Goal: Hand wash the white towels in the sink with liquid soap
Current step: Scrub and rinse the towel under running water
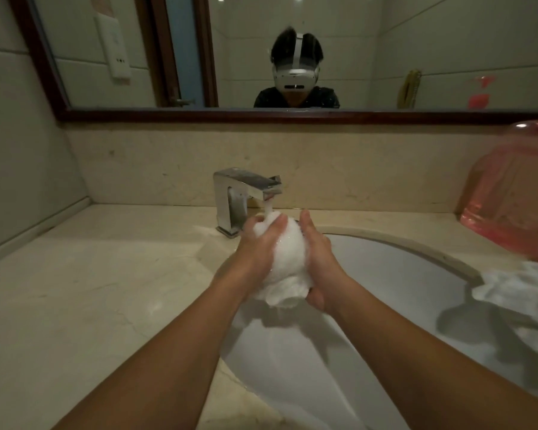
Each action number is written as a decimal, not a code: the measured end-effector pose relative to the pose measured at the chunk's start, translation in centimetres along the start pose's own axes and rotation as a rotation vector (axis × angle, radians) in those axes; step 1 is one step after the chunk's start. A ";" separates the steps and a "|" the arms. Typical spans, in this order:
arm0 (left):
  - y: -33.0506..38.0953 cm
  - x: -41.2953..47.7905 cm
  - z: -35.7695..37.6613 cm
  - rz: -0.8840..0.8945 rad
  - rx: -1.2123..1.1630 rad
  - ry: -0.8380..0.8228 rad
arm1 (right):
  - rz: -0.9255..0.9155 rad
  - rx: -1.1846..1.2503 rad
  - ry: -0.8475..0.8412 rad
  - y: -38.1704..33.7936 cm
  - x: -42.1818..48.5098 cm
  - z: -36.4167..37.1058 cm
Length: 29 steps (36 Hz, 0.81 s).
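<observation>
A bunched, wet white towel (288,262) is held above the white sink basin (395,274), right under the chrome tap (246,193). Water runs from the spout onto its top. My left hand (258,243) wraps the towel's left side, fingers curled over the top. My right hand (317,259) presses against its right side and cups it from below. More white towels (519,293) lie heaped at the sink's right rim, partly hanging into the basin. A large pink translucent bottle (510,193), possibly the liquid soap, stands at the far right of the counter.
A beige marble counter (90,290) surrounds the sink, with a wide stretch to the left. A wood-framed mirror (261,114) hangs on the wall behind the tap, above a stone backsplash.
</observation>
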State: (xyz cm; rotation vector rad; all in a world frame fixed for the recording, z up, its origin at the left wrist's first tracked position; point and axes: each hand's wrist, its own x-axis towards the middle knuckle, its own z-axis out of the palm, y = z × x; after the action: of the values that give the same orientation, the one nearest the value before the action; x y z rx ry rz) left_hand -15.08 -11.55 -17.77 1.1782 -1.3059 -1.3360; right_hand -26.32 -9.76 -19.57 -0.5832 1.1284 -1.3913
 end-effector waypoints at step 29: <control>0.7 -2.4 -0.5 0.089 0.291 0.227 | -0.231 -0.464 -0.054 -1.2 -2.7 0.4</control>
State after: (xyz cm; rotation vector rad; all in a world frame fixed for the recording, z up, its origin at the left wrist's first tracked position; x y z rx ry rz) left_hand -14.24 -9.32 -17.00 1.4065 -1.3982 -0.9386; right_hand -26.06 -7.54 -17.62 -1.1047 1.3831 -1.2983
